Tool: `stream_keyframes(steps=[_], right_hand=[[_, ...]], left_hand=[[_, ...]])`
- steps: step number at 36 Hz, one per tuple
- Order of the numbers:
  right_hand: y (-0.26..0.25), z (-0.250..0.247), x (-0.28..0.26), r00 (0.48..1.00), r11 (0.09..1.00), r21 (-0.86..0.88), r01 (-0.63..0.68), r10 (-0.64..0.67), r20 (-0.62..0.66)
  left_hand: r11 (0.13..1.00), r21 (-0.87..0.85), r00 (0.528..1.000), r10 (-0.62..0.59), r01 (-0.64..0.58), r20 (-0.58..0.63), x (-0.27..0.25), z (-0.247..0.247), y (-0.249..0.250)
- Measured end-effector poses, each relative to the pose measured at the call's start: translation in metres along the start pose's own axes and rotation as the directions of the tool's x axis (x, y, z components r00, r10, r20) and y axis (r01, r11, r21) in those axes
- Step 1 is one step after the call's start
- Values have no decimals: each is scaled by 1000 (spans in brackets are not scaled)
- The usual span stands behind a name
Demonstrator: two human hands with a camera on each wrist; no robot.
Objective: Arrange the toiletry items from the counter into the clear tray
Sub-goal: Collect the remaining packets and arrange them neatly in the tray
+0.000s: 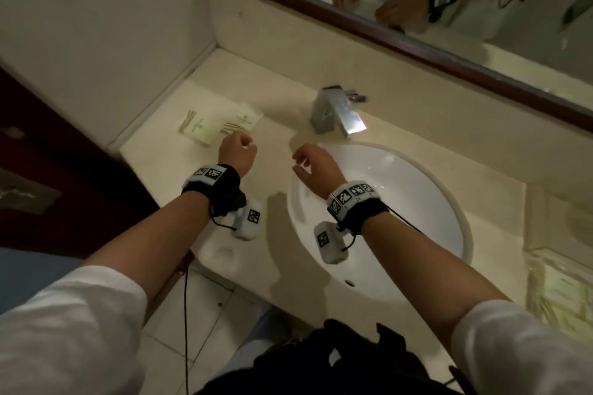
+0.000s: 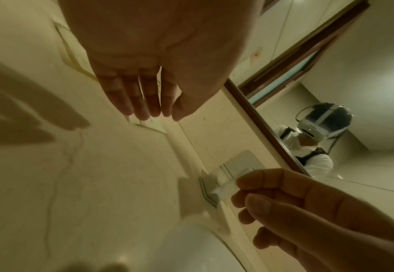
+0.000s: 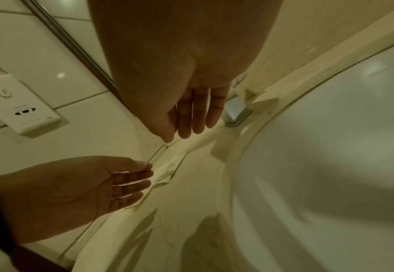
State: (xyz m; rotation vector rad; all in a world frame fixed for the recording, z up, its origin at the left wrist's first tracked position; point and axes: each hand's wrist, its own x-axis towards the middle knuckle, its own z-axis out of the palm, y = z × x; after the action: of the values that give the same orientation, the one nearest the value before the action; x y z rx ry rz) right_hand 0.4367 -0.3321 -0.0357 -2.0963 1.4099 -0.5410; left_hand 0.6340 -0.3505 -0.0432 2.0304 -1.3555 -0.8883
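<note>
Several pale green toiletry packets (image 1: 218,127) lie flat on the counter's back left, also glimpsed in the right wrist view (image 3: 165,176). My left hand (image 1: 245,143) hovers just right of them, fingers relaxed and empty; its fingers (image 2: 144,99) hang straight. My right hand (image 1: 298,160) hovers over the left rim of the basin, loosely curled and holding nothing; its fingers (image 3: 195,114) point down at the counter. The clear tray (image 1: 542,250) stands at the far right edge with similar green packets (image 1: 564,295) inside it.
A white round basin (image 1: 401,202) fills the middle of the beige counter (image 1: 279,125), with a chrome faucet (image 1: 337,112) behind it. A framed mirror (image 1: 417,51) runs along the back wall. A wall and dark door close off the left side.
</note>
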Motion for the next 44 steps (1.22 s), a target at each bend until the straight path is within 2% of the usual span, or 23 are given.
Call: stream_keyframes(steps=[6,11,19,27,32,37,40,44], right_hand=[[-20,14,65,998,997,-57,-47,46,-31],[-31,28,114,995,984,-149,-102,103,0],[-29,43,164,983,951,-263,-162,179,45],[-25,61,183,967,916,-344,-207,246,74],[-23,69,187,962,902,-373,-216,263,79],[-23,73,188,965,923,-303,-236,260,40],[-22,68,187,961,944,-190,-269,275,7],[-21,60,177,945,945,-8,-327,327,26]], left_hand=[[992,49,993,-118,119,-19,41,-21,-25],[971,181,987,-145,155,-68,64,-23,-29],[962,253,992,-80,101,-94,88,-13,-31],[933,357,997,-20,44,-69,100,-9,-38],[931,366,998,9,11,-54,103,-10,-41],[936,350,998,37,-16,-51,103,-10,-39],[936,347,997,75,-58,-33,102,-12,-37],[932,349,995,90,-100,45,97,-14,-37]])
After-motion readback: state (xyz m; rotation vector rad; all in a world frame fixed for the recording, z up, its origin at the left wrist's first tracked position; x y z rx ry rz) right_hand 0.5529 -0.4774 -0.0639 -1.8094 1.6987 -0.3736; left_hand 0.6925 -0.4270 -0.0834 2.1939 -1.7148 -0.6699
